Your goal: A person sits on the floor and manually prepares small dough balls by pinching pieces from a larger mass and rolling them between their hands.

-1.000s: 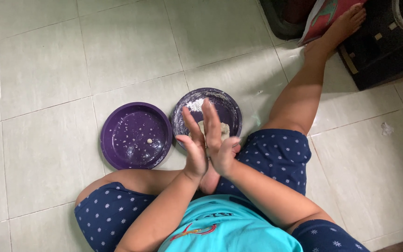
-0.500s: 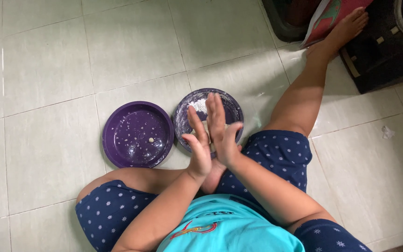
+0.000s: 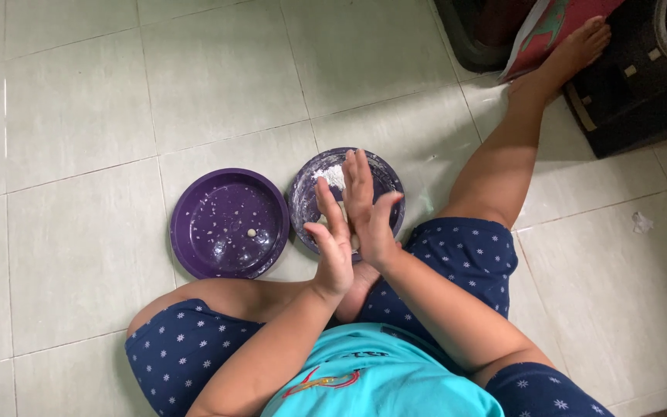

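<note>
Head view: left hand (image 3: pixel 332 245) and right hand (image 3: pixel 366 207) pressed palm to palm, fingers straight, small pale dough lump (image 3: pixel 347 224) squeezed between, above floured purple plate (image 3: pixel 308 202). Step judged: rolling dough into ball. Next calls for even circular palm pressure. Second purple plate (image 3: pixel 229 224) alongside, one small ball on it.

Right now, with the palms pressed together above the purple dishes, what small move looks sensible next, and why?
Probably keep rolling the palms a little more. The left hand and right hand press flat together with a pale bit of dough just showing between them, above the floured purple dish. One small ball lies in the purple plate beside it, a likely spot to drop this piece.
</note>
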